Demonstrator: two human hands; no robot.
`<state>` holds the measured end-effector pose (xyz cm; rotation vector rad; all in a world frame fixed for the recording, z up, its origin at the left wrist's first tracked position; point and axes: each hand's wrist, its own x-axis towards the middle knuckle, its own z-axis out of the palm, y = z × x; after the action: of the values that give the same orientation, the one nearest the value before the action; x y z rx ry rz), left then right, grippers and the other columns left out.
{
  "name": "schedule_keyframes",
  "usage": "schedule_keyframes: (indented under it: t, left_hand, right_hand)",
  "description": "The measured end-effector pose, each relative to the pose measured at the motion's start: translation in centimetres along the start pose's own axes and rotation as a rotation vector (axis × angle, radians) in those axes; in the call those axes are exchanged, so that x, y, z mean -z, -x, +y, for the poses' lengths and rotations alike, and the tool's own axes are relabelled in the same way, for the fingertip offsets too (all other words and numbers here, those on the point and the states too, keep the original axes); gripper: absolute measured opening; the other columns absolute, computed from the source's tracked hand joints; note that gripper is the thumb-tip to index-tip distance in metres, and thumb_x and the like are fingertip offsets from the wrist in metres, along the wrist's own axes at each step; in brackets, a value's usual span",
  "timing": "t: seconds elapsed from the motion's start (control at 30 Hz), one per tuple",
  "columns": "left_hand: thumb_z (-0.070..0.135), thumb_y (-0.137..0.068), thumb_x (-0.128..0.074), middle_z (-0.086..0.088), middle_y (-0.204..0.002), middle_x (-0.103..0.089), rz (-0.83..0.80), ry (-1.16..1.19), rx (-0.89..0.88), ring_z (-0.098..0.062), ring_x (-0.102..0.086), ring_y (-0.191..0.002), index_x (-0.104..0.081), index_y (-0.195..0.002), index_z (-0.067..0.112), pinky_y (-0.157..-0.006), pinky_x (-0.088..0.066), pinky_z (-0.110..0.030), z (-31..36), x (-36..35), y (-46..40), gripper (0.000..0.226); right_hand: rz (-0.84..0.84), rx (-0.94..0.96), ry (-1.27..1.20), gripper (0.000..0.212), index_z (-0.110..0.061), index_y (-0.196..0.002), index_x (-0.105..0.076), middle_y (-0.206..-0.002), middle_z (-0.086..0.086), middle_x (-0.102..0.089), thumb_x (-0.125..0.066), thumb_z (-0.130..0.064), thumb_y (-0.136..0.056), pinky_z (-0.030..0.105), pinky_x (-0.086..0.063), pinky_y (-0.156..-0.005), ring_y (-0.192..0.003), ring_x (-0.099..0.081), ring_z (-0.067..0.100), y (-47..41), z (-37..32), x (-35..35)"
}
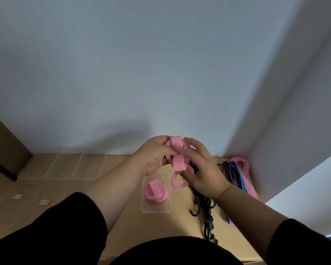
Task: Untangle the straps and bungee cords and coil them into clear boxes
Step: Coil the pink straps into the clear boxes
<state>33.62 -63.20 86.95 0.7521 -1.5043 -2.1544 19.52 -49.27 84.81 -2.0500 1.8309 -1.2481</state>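
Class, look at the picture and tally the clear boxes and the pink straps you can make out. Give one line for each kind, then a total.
Clear boxes: 4, three empty boxes in a row by the wall and one box with a strap in it.
Pink straps: 3, one coiled in the box, one in the hands, one in the corner.
Total: 7

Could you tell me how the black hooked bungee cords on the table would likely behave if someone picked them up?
The black bungee cords lie in a limp bundle, so they would probably droop and dangle. Their curved hooks look apt to snag the striped straps lying alongside, perhaps dragging them along.
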Motion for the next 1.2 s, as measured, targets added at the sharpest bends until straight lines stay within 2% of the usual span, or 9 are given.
schedule_keyframes:
  t: [0.1,0.17,0.27,0.47,0.6,0.77,0.9,1.03,1.2]
  left_hand:
    - [-0.005,-0.09,-0.064,-0.01,-0.094,-0.075,0.033,0.055,-0.026,-0.023,-0.074,-0.084,-0.068,-0.113,0.006,-0.065,-0.058,-0.03,0.4,0.1,-0.1,0.026]
    - [-0.005,-0.09,-0.064,-0.009,-0.094,-0.075,0.036,0.087,-0.063,-0.022,-0.073,-0.084,-0.07,-0.11,0.007,-0.067,-0.058,-0.03,0.7,0.1,-0.1,0.024]
    - [-0.002,-0.086,-0.067,-0.013,-0.096,-0.074,0.065,0.059,-0.135,-0.027,-0.072,-0.087,-0.073,-0.105,0.008,-0.068,-0.058,-0.034,1.0,0.4,0.0,0.022]
    - [-0.005,-0.086,-0.063,-0.002,-0.1,-0.076,0.288,-0.27,-0.292,-0.026,-0.072,-0.092,-0.079,-0.094,0.031,-0.071,-0.061,-0.041,0.8,1.2,0.3,0.04]
    - [-0.005,-0.088,-0.064,0.02,-0.097,-0.074,0.293,-0.385,-0.34,-0.002,-0.069,-0.092,-0.077,-0.084,0.049,-0.078,-0.059,-0.023,0.1,1.3,0.9,0.055]
    - [-0.001,-0.085,-0.067,0.021,-0.098,-0.074,0.244,-0.541,-0.371,0.003,-0.067,-0.094,-0.075,-0.089,0.049,-0.08,-0.049,-0.012,-1.2,0.9,1.7,0.051]
    - [0.012,-0.084,-0.077,0.015,-0.1,-0.076,0.106,-0.527,-0.381,-0.004,-0.07,-0.096,-0.076,-0.098,0.05,-0.083,-0.055,-0.019,-2.1,0.4,3.1,0.041]
    - [0.022,-0.078,-0.082,0.018,-0.097,-0.073,0.099,-0.607,-0.303,-0.003,-0.068,-0.092,-0.076,-0.098,0.044,-0.08,-0.055,-0.024,-3.2,0.2,4.1,0.031]
    - [0.024,-0.084,-0.059,0.01,-0.102,-0.065,0.039,-0.46,-0.174,-0.009,-0.067,-0.093,-0.076,-0.091,0.037,-0.074,-0.049,-0.017,-3.5,-0.1,5.0,0.022]
  right_hand:
    - [0.005,-0.38,-0.321,0.087,-0.042,-0.15,-0.027,-0.153,-0.011,-0.034,-0.08,-0.017,-0.086,0.007,-0.038,-0.101,-0.14,-0.035,-0.002,0.3,-0.7,-0.1]
    - [-0.062,-0.567,-0.497,0.08,-0.034,-0.152,-0.028,-0.131,-0.008,-0.057,-0.075,-0.015,-0.091,0.014,-0.048,-0.086,-0.11,-0.058,-0.003,0.5,-0.7,-0.3]
    - [-0.125,-0.605,-0.509,0.059,-0.024,-0.147,-0.041,-0.094,-0.004,-0.072,-0.067,-0.009,-0.096,0.018,-0.049,-0.07,-0.078,-0.066,0.005,0.9,-0.7,-0.8]
    - [-0.037,-0.693,-0.799,0.066,-0.027,-0.142,-0.044,-0.11,0.015,-0.068,-0.069,0.003,-0.089,0.035,-0.06,-0.08,-0.095,-0.072,0.026,1.8,-1.5,-1.9]
    - [-0.096,-0.595,-0.972,0.067,-0.026,-0.132,-0.059,-0.111,0.007,-0.068,-0.076,0.004,-0.074,0.039,-0.058,-0.089,-0.1,-0.07,0.026,1.9,-1.9,-1.9]
    - [-0.077,-0.531,-0.885,0.042,-0.012,-0.119,-0.067,-0.113,0.009,-0.073,-0.068,0.012,-0.084,0.032,-0.056,-0.086,-0.103,-0.071,0.025,1.6,-2.6,-1.8]
    - [0.025,-0.609,-0.802,0.008,-0.007,-0.105,-0.065,-0.095,0.014,-0.076,-0.065,-0.007,-0.097,0.031,-0.058,-0.068,-0.078,-0.071,0.024,1.5,-3.0,-1.5]
    - [0.07,-0.686,-0.612,0.016,-0.013,-0.099,-0.063,-0.08,0.009,-0.075,-0.07,-0.027,-0.095,0.035,-0.052,-0.053,-0.057,-0.065,0.021,1.2,-3.1,-1.4]
    - [0.094,-0.771,-0.5,0.026,-0.017,-0.099,-0.063,-0.075,0.008,-0.072,-0.069,-0.041,-0.093,0.035,-0.054,-0.054,-0.053,-0.065,0.022,1.1,-2.9,-1.8]
